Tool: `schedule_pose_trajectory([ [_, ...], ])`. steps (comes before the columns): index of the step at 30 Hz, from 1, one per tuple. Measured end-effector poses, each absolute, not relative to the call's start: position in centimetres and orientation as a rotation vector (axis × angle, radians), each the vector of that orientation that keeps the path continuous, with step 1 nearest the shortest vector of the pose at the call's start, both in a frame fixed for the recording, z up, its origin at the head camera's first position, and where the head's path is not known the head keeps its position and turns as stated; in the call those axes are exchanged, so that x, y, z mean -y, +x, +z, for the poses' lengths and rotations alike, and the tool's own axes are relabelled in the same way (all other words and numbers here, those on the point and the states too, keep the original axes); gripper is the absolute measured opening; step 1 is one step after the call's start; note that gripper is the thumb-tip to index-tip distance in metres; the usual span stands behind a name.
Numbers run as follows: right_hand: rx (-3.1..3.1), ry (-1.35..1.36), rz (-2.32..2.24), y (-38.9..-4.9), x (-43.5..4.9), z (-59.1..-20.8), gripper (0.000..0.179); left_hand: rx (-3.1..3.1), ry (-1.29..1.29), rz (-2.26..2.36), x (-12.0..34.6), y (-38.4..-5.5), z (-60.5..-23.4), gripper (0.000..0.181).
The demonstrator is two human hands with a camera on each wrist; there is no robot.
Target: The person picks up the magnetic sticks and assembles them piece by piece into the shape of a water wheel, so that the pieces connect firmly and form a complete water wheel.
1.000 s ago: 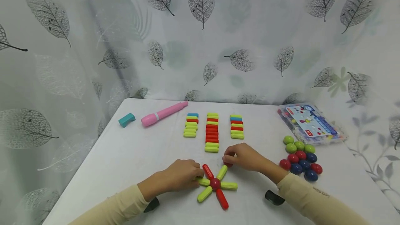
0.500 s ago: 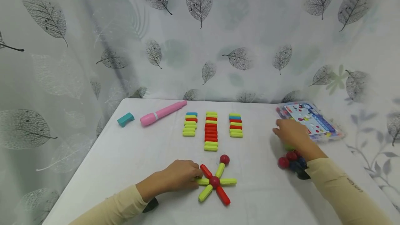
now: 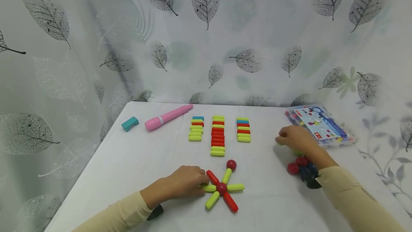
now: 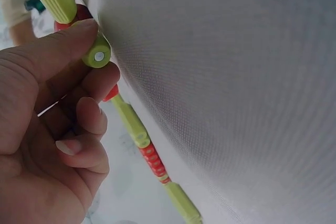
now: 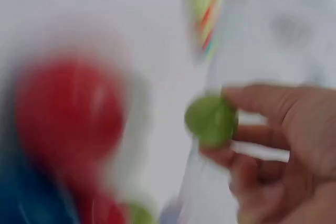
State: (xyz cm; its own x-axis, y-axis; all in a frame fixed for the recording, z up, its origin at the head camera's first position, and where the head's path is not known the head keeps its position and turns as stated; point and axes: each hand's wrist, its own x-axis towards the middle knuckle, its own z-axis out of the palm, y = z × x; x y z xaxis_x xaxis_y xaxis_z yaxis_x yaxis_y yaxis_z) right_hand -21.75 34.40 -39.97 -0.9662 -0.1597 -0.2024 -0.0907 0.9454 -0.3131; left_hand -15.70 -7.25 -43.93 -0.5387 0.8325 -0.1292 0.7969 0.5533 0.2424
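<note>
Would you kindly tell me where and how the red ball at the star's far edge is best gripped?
Probably pinch the red ball across its left and right sides, coming down from above and slightly from the far side: it is round, its near side appears to meet a yellow-green rod, and its other sides look free.

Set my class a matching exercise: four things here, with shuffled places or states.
1. left hand
2. right hand
3. teal block
4. plastic box

A. left of the pink tube
B. pinching a green ball
C. near the white table's far right corner
D. pinching a yellow-green rod

Pairs: 1-D, 2-B, 3-A, 4-C
</note>
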Motion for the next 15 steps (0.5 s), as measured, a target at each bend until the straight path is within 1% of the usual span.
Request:
schedule_pose_trajectory([
  [2,-2.811,-0.37,-0.599,-20.2,-32.2,-40.1,0.04,-2.559,1.366,0.226,7.2,-15.7,-44.0,0.026],
  [4,-2.696,-0.546,-0.703,-18.5,-29.9,-40.3,0.038,-2.563,1.367,0.221,7.2,-15.6,-43.9,0.026],
  [7,-2.54,-0.723,-0.723,-16.2,-27.2,-40.7,0.032,-2.562,1.372,0.219,7.2,-15.6,-43.9,0.026],
  [11,-2.495,-0.825,-0.653,-14.4,-25.0,-41.2,0.027,-2.562,1.374,0.219,7.2,-15.6,-43.9,0.027],
  [15,-2.526,-0.834,-0.618,-14.0,-24.2,-41.6,0.028,-2.561,1.379,0.224,7.2,-15.7,-44.0,0.028],
])
